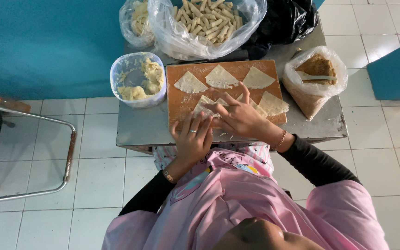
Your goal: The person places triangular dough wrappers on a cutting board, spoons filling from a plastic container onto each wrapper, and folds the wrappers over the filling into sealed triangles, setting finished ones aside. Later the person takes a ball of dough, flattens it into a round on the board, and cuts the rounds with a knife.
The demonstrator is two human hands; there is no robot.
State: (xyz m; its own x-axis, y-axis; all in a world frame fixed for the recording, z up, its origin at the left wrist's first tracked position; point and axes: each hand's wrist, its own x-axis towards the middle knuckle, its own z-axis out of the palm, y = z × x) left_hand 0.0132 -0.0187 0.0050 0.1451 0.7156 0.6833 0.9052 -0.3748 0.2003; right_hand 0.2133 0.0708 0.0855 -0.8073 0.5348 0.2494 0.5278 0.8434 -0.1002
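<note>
A wooden board (pixel 181 99) lies on a small metal table (pixel 144 127). On it are several triangular dough wrappers (pixel 221 77). My left hand (pixel 191 141), with a ring, rests at the board's near edge, fingers pressed on a wrapper piece (pixel 204 104). My right hand (pixel 240 115), with a bracelet on its wrist, lies over the same wrapper beside the left, fingers spread across it. Both hands touch the dough between them; what is under the palms is hidden.
A plastic tub of pale filling (pixel 138 79) stands left of the board. A bag of brown crumbs with a spoon (pixel 315 76) sits to the right. Behind are clear bags of rolled sticks (pixel 205 23) and a black bag (pixel 285 21). A metal chair frame (pixel 68 153) stands at left.
</note>
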